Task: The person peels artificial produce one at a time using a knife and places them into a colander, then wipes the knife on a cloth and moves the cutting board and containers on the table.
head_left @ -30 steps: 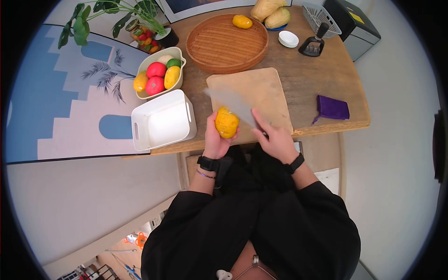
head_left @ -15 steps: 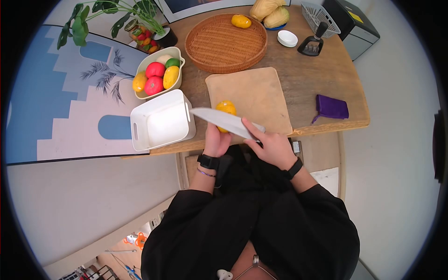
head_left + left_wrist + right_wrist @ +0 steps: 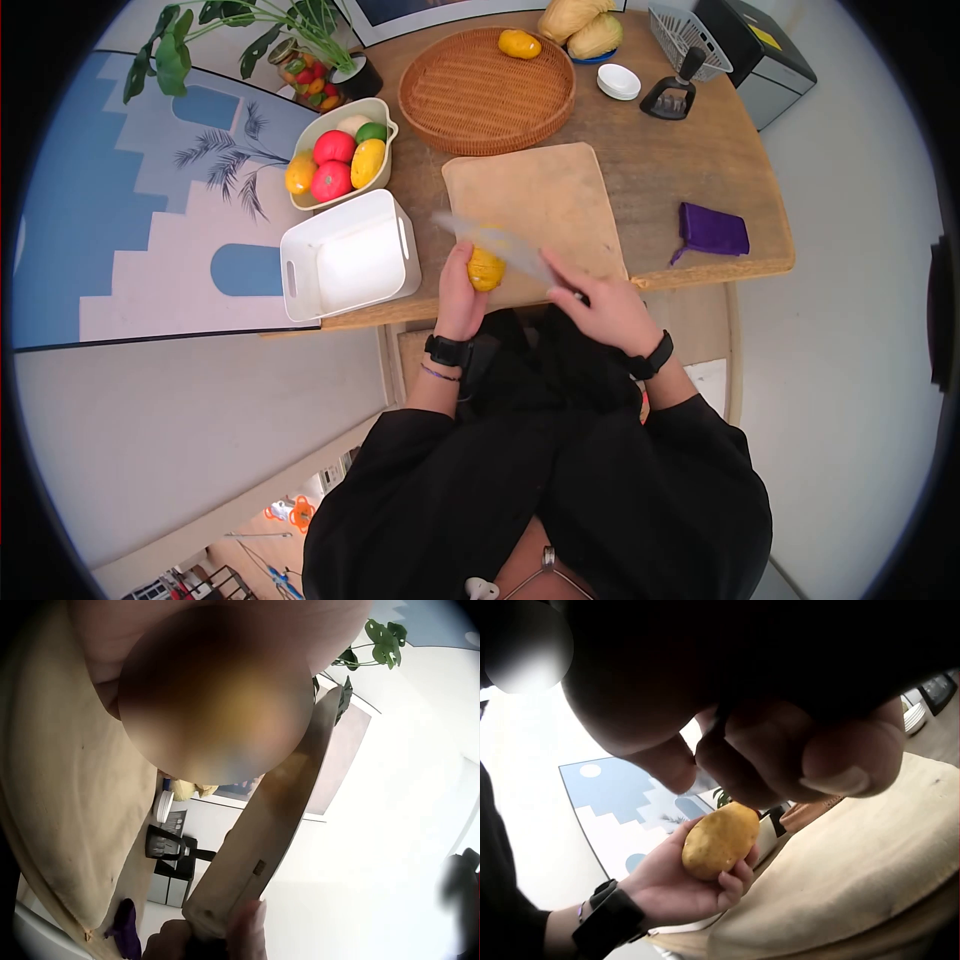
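Observation:
In the head view my left hand (image 3: 460,300) holds a yellow potato (image 3: 486,271) over the near edge of the cutting board (image 3: 560,205). The right wrist view shows the potato (image 3: 720,841) resting in the palm with fingers curled round it. My right hand (image 3: 612,318) grips a kitchen knife (image 3: 512,250) by its dark handle. The blade is blurred and overlaps the potato's far side, tip pointing left. The left wrist view shows the broad blade (image 3: 262,817) close beside the potato, which is blurred there.
Left of the board stand a white bin (image 3: 352,262) and a bowl (image 3: 328,203) of fruit and vegetables. Behind it lies a wicker tray (image 3: 480,95) with a yellow item. A purple pouch (image 3: 714,230), black tool (image 3: 672,98) and white dishes (image 3: 619,82) are to the right.
The knife swept toward me across the potato, then back away from me and to the right. My left hand keeps the potato in about the same place, slightly turned.

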Available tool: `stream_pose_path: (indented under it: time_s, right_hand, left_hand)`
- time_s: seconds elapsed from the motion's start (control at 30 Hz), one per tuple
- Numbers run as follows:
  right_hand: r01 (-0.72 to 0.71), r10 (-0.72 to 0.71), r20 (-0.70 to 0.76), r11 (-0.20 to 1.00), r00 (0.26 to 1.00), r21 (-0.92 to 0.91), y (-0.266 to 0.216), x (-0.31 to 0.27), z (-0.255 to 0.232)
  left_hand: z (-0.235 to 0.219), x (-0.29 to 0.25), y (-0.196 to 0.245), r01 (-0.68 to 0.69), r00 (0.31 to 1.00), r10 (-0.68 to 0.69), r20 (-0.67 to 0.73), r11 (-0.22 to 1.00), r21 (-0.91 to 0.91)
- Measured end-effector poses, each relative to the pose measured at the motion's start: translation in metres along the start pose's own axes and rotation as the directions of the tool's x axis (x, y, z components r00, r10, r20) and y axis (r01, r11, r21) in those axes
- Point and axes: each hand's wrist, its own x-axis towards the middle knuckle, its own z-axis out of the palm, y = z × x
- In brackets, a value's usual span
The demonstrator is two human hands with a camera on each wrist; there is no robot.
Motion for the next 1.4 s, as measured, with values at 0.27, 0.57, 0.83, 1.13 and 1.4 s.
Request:
stream_pose_path:
  time_s: [0.27,0.57,0.83,1.13,1.4]
  right_hand:
    - [-0.008,0.009,0.083,1.0,0.997,-0.009,0.004,-0.001,0.0]
    - [0.091,-0.074,0.078,0.965,0.994,-0.247,-0.007,-0.009,0.016]
    - [-0.162,0.104,-0.264,0.964,0.959,-0.211,0.017,0.015,0.033]
    - [-0.059,0.013,-0.177,0.965,0.984,-0.257,0.018,0.018,0.039]
    - [0.102,-0.123,-0.082,0.97,0.989,-0.223,0.005,0.001,0.043]
  left_hand:
    - [0.009,0.0,0.005,0.033,0.997,-0.036,-0.062,0.998,-0.057]
    - [0.025,-0.001,0.013,0.155,0.986,-0.162,-0.022,0.968,-0.199]
    - [0.009,-0.001,0.012,0.324,0.939,-0.286,0.194,0.923,-0.206]
    - [-0.019,0.01,-0.003,0.341,0.922,-0.239,0.306,0.874,-0.345]
    - [0.024,0.0,0.013,0.307,0.945,-0.326,0.011,0.877,-0.37]
